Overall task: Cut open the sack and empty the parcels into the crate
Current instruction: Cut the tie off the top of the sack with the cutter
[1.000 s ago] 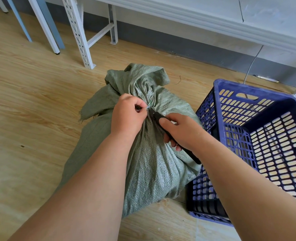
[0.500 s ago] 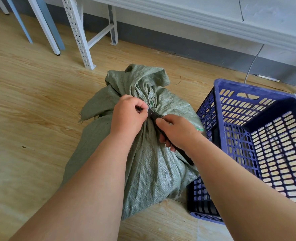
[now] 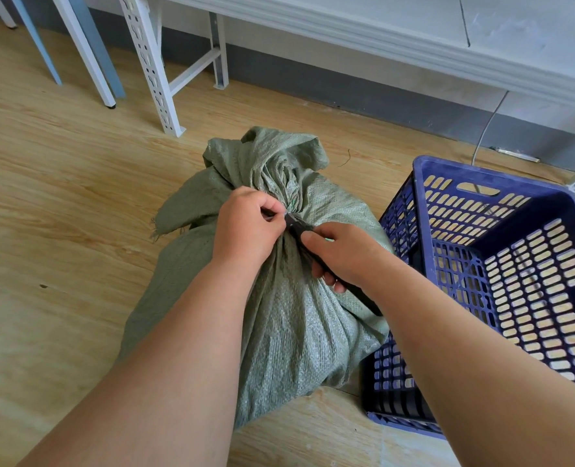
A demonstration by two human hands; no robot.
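— Gripping what, at that moment?

— Your left hand [image 3: 245, 227] pinched the gathered neck of the sack [image 3: 299, 308], its fingers [image 3: 272, 210] curled tight on the bunched cloth just under the tie. Your right hand [image 3: 343, 254] was wrapped round a dark knife [image 3: 296, 225], thumb laid along the top, the other fingers curled under the handle.

— And where was the blade?

— Its tip sat right at the neck, touching the cloth beside your left fingertips. Whether it had cut anything, I couldn't tell; your hands hid that spot.

— Where did the sack lie?

— On the floor [image 3: 60, 203], slumped and full, its closed top bunched and pointing away from you. Its right side pressed against the near corner of the crate [image 3: 502, 183].

— The crate?

— Blue, slotted walls, standing on the floor to your right. You could see the floor through the slots. No parcels showed in the part you could see; your right forearm covered the near edge.

— Anything else around?

— White rack legs [image 3: 151, 72] stood beyond the sack, near the wall [image 3: 532, 32], and a thin cable [image 3: 488, 126] ran down the wall behind the crate.
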